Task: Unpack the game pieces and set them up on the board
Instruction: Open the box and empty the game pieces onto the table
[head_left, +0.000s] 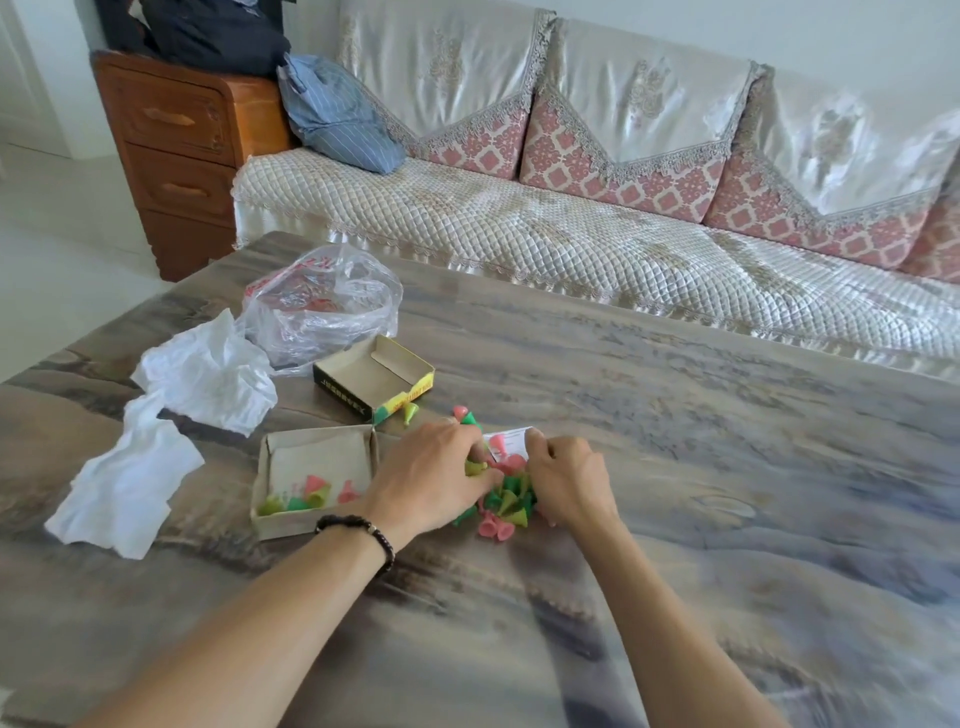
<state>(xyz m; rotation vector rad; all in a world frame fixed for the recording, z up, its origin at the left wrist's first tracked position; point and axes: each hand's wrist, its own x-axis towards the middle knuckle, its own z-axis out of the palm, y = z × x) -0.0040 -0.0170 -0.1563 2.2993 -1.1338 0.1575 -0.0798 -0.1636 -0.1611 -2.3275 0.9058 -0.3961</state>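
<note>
I log: marbled tabletop (675, 415), quilted sofa (571, 244) behind; left hand (431, 478) and right hand (569, 480), grip unclear, over game pieces (506, 501)

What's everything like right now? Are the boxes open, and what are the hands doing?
box tray: open, a few cones inside.
box lid: open side up, empty.
pile of cones: loose on the table, between the hands.
white paper: under the cones, pinched by both hands.
left hand: fingers curled on the paper.
right hand: same.
plastic bag: open, crumpled.
tissue: crumpled.
</note>
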